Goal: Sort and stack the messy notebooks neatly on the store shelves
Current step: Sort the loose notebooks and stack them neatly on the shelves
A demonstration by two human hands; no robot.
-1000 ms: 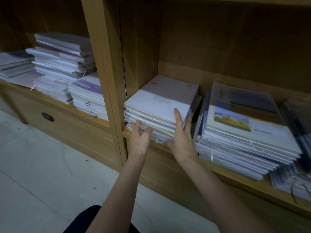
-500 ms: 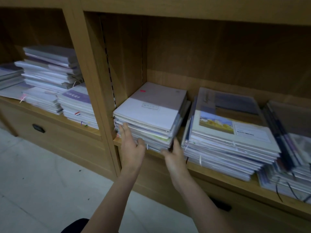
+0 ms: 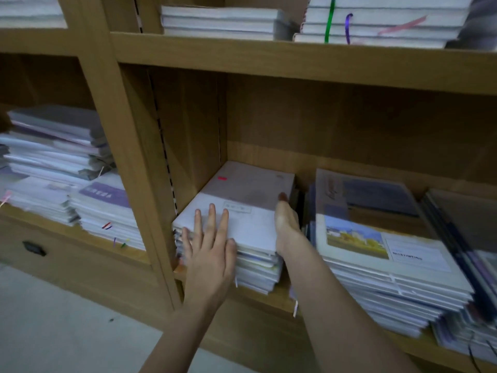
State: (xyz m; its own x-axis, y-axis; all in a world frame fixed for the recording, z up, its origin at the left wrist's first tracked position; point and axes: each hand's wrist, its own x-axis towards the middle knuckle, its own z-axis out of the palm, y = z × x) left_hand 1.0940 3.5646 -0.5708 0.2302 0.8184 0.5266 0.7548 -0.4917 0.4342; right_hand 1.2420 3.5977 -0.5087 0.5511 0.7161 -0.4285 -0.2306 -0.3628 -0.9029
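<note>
Notebook stack (image 3: 242, 211) sits in the left corner of the middle shelf bay, its left edge near the upright divider (image 3: 139, 162).

Left hand (image 3: 209, 246): fingers straight and spread, released, lying flat over the near left corner of the top cover. Judged purpose: holding the covers down and pushing the near edges flush.

Right hand (image 3: 286, 227): set on edge against the stack's right side, in the gap between it and the neighbouring stack (image 3: 376, 238). Fingers mostly hidden in that gap; they look straight, not grasping. Likely squaring the right side against the left hand's pressure.

Lower notebooks jut out unevenly at the near face, so alignment looks unfinished.

Further stacks lie in the left bay (image 3: 67, 170) and on the upper shelf (image 3: 269, 47).
</note>
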